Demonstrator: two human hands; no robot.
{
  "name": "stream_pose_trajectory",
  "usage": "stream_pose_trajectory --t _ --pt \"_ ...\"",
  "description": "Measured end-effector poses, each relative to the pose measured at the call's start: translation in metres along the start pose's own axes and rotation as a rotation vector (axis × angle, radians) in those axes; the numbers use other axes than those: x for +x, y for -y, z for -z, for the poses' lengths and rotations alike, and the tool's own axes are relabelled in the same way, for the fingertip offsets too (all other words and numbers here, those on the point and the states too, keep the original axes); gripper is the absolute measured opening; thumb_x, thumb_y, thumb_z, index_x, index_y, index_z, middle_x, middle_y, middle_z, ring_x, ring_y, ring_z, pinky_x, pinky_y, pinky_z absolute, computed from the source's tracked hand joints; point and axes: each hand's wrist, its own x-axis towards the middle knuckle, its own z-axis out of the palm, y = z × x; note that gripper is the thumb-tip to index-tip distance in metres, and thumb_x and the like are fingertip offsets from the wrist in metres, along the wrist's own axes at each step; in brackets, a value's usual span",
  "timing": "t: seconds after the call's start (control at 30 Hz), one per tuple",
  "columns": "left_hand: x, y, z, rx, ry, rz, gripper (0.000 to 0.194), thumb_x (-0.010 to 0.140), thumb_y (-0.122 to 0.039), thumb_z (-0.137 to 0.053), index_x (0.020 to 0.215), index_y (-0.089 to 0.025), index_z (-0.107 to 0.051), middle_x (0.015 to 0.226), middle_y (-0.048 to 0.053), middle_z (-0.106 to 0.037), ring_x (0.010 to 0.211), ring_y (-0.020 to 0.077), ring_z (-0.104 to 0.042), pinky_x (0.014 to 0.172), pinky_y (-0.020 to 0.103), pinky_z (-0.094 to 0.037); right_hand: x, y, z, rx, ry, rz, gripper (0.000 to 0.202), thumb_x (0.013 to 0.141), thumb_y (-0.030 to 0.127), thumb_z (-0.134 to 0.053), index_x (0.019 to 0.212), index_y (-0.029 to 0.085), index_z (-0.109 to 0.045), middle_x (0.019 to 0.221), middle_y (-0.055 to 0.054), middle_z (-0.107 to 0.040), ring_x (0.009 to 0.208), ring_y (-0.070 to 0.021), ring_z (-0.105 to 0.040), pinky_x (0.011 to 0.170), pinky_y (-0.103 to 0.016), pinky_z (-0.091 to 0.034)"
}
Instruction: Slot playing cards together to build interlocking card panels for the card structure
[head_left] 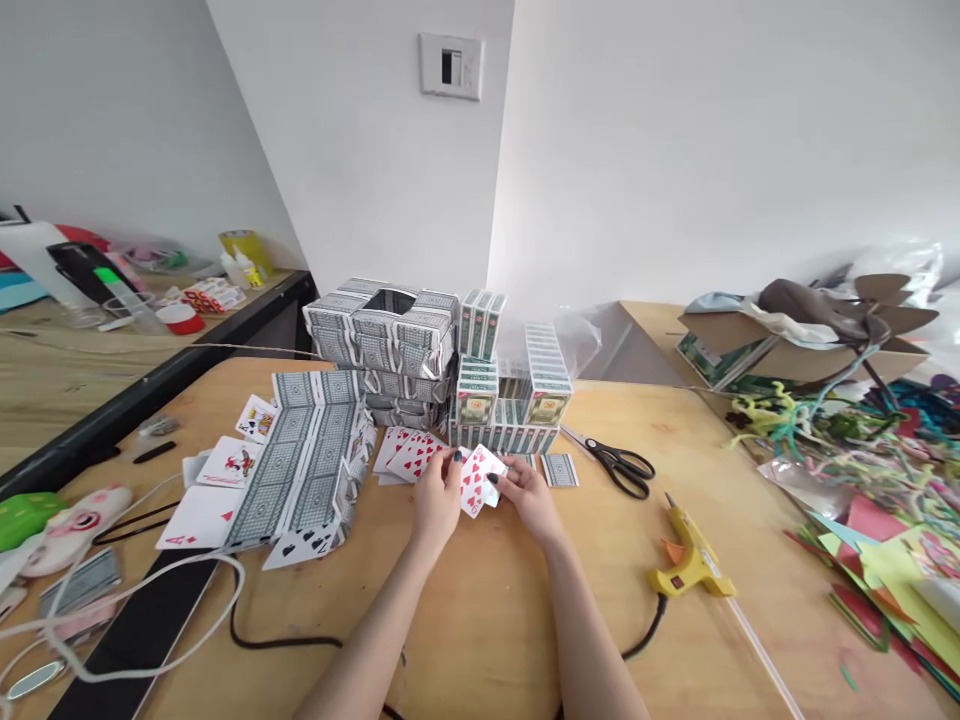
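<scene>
Playing cards (475,488) sit directly between the two hands, mid-surface, raised toward the far side; looks like at least two, overlapping. Front card's long axis runs roughly far-to-near, leaning a bit. Neither hand is clearly nearer: both touch. Left hand (439,500) is narrow, pinching at the left and far edge. Right hand (529,497) is also narrow, pinching from the right, thumb on the face.

Heart fan (412,455) lies just beyond and left of the left hand. Face-down card (560,470) is just right of the right hand, scissors (630,470) farther right. Glue gun (690,560) is right and nearer, nozzle pointing far. Folded card panel (300,450), grey-patterned backs, is left, well apart from the hands.

Readable marks: front card in the hands shows red hearts; corner index is a 9 or an inverted 6, can't tell. Left side: "A" with a diamond on the ace (196,517), a joker figure on the joker card (231,462), "K" on the king (256,418), "7" on a black-suit card (304,545). Green card boxes (478,325), stacked far, carry print too small to read.
</scene>
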Motion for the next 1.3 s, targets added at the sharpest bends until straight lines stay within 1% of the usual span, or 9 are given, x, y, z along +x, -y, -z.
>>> stream_pose_trajectory --t 0.13,0.27,0.5,0.6,0.7,0.87,1.0,1.07,1.3 --pt "-0.003 0.016 -0.004 -0.053 0.064 0.039 0.023 0.078 -0.037 -0.041 0.086 -0.018 -0.052 0.079 0.005 -0.063 0.073 0.0197 -0.059 0.064 0.029 -0.044 0.003 -0.002 0.002 0.003 -0.048 0.000 0.029 0.061 0.037 -0.069 0.075 0.017 -0.054 0.059 0.001 -0.061 0.051 -0.0129 -0.055 0.052 -0.024 -0.042" --pt "0.000 0.018 -0.001 -0.127 0.166 0.028 0.025 0.077 -0.040 -0.042 0.085 -0.018 -0.051 0.074 0.004 -0.062 0.068 0.0186 -0.058 0.060 0.027 -0.044 0.006 -0.005 0.001 -0.023 -0.118 -0.008 0.030 0.059 0.040 -0.069 0.070 0.017 -0.053 0.059 0.001 -0.060 0.047 -0.0105 -0.050 0.048 -0.022 -0.039" --pt "0.003 0.016 -0.001 -0.074 0.189 0.014 0.026 0.078 -0.041 -0.039 0.085 -0.018 -0.051 0.065 0.001 -0.057 0.059 0.0165 -0.054 0.054 0.025 -0.041 0.009 -0.006 -0.001 -0.217 -0.163 0.055 0.030 0.065 0.044 -0.061 0.068 0.016 -0.052 0.051 0.004 -0.047 0.044 -0.0085 -0.040 0.044 -0.021 -0.033" --pt "0.003 0.015 -0.002 -0.085 0.170 0.000 0.025 0.078 -0.039 -0.039 0.085 -0.018 -0.052 0.071 0.002 -0.059 0.064 0.0165 -0.055 0.059 0.025 -0.041 0.008 -0.006 0.001 -0.248 -0.175 0.070 0.030 0.066 0.044 -0.060 0.067 0.016 -0.051 0.052 0.005 -0.044 0.044 -0.0077 -0.036 0.043 -0.020 -0.031" --pt "0.003 0.014 0.000 -0.047 0.203 -0.021 0.024 0.078 -0.038 -0.039 0.080 -0.018 -0.052 0.064 0.000 -0.056 0.060 0.0155 -0.052 0.055 0.024 -0.039 0.004 -0.006 0.001 -0.232 -0.218 0.086 0.031 0.067 0.046 -0.057 0.069 0.016 -0.050 0.052 0.005 -0.043 0.045 -0.0077 -0.035 0.043 -0.020 -0.031" --pt "0.000 0.012 0.005 -0.082 0.262 -0.041 0.022 0.079 -0.038 -0.039 0.074 -0.018 -0.050 0.060 -0.002 -0.052 0.057 0.0140 -0.049 0.054 0.023 -0.038 -0.003 -0.005 0.000 -0.297 -0.275 0.116 0.028 0.068 0.045 -0.056 0.068 0.017 -0.050 0.053 0.005 -0.044 0.045 -0.0078 -0.035 0.043 -0.020 -0.031" --pt "-0.001 0.014 0.006 -0.158 0.325 -0.012 0.024 0.079 -0.039 -0.038 0.071 -0.019 -0.047 0.049 -0.005 -0.044 0.044 0.0120 -0.044 0.045 0.022 -0.033 -0.005 -0.006 0.000 -0.335 -0.268 0.115 0.027 0.070 0.044 -0.054 0.071 0.017 -0.051 0.052 0.005 -0.043 0.044 -0.0081 -0.036 0.041 -0.020 -0.030" --pt "-0.001 0.016 0.006 -0.174 0.323 -0.012 0.022 0.078 -0.039 -0.040 0.071 -0.019 -0.048 0.049 -0.005 -0.044 0.044 0.0121 -0.044 0.044 0.022 -0.033 -0.003 -0.006 0.000 -0.376 -0.293 0.128 0.026 0.070 0.043 -0.053 0.070 0.017 -0.051 0.050 0.006 -0.041 0.044 -0.0080 -0.035 0.042 -0.020 -0.030" --pt "0.002 0.017 0.003 -0.272 0.341 0.045 0.020 0.073 -0.039 -0.045 0.075 -0.019 -0.050 0.054 -0.004 -0.051 0.045 0.0123 -0.049 0.043 0.021 -0.036 0.010 -0.007 0.002 -0.411 -0.304 0.117 0.025 0.071 0.042 -0.050 0.070 0.017 -0.051 0.055 0.003 -0.049 0.047 -0.0090 -0.040 0.045 -0.020 -0.034"
